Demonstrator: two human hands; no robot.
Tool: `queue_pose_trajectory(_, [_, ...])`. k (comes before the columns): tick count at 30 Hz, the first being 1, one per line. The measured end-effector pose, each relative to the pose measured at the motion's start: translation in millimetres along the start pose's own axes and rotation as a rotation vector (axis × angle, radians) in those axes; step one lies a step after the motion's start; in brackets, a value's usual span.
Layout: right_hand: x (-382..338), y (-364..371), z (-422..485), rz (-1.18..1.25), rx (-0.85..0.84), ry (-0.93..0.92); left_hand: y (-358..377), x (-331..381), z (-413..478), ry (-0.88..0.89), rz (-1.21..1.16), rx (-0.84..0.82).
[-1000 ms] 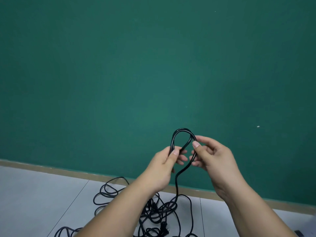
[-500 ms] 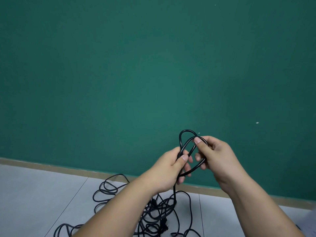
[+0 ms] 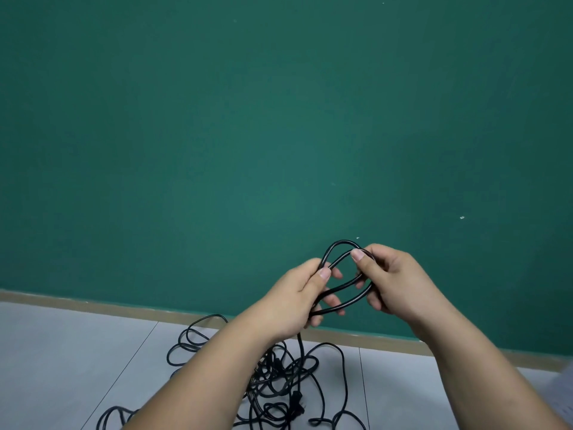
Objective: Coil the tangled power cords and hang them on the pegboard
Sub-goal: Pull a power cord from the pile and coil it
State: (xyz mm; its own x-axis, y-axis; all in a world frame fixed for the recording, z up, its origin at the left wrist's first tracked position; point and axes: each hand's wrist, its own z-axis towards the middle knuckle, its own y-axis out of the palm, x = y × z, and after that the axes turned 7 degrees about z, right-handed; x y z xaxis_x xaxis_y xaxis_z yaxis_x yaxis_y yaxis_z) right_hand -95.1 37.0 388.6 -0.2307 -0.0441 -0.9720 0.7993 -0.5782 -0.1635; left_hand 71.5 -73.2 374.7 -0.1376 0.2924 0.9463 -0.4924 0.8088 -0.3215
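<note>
Two loops of cord (image 3: 341, 241) held before wall (image 3: 217, 135) | left hand (image 3: 297, 297) pinches one side, right hand (image 3: 393, 283) the other, hands near | tail drops to tangle (image 3: 279, 372) on floor (image 3: 77, 352) | risk: snagged tail may tug loops loose; pegboard not seen

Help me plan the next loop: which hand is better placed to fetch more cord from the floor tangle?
Probably the right hand: it only pinches the far end of the loops, while the left hand grips the gathered strands where the trailing cord drops to the tangle, anchoring them.
</note>
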Motion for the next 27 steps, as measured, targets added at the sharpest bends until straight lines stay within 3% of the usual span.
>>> queue_pose_trajectory(4, [2.7,0.1,-1.2,-0.024,0.002,-0.035,-5.3,-3.9,-2.4,-0.071,0.088,-0.073])
queue_pose_trajectory(12, [-0.5,4.4,-4.5,-0.177,0.107,-0.114,-2.8,1.0,-8.4,-0.17,0.014,-0.212])
queue_pose_trajectory(18, [5.1,9.1,-2.0,0.086,0.156,-0.156,9.9,-0.4,-10.2,-0.165,-0.265,-0.271])
queue_pose_trajectory(22, [2.8,12.3,-2.0,0.214,0.239,-0.216,18.1,9.3,-14.6,-0.145,-0.516,-0.414])
queue_pose_trajectory(27, [7.3,17.4,3.7,0.216,0.2,-0.19,14.2,1.1,-16.6,-0.1,-0.477,-0.39])
